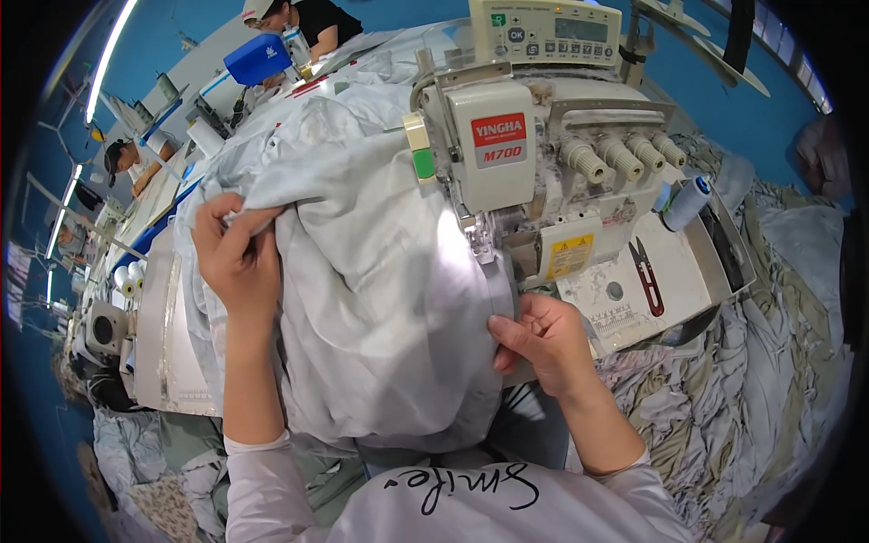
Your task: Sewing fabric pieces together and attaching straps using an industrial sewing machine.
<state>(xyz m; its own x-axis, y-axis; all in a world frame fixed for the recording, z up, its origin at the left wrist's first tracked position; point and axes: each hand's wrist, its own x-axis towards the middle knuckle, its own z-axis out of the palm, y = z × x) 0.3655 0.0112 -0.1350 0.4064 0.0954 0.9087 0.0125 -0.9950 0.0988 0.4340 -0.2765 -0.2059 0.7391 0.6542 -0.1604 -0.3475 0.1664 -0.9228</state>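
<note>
A large piece of pale grey fabric (362,317) is draped over the machine bed and hangs down toward my lap. Its right edge runs up under the presser foot (484,242) of a white overlock sewing machine (493,149), where a lamp lights the cloth brightly. My left hand (237,249) grips a bunched fold of the fabric at the left, fingers curled round it. Close below the presser foot, my right hand (539,342) pinches the fabric's right edge between thumb and fingers. The fingertips under the cloth are partly hidden.
Dark red-handled thread snips (648,281) lie on the machine's right plate, near a blue thread cone (686,204). A control panel (548,34) tops the machine. Heaps of grey and olive fabric (724,389) fill the right side. Other people work at machines at the far left.
</note>
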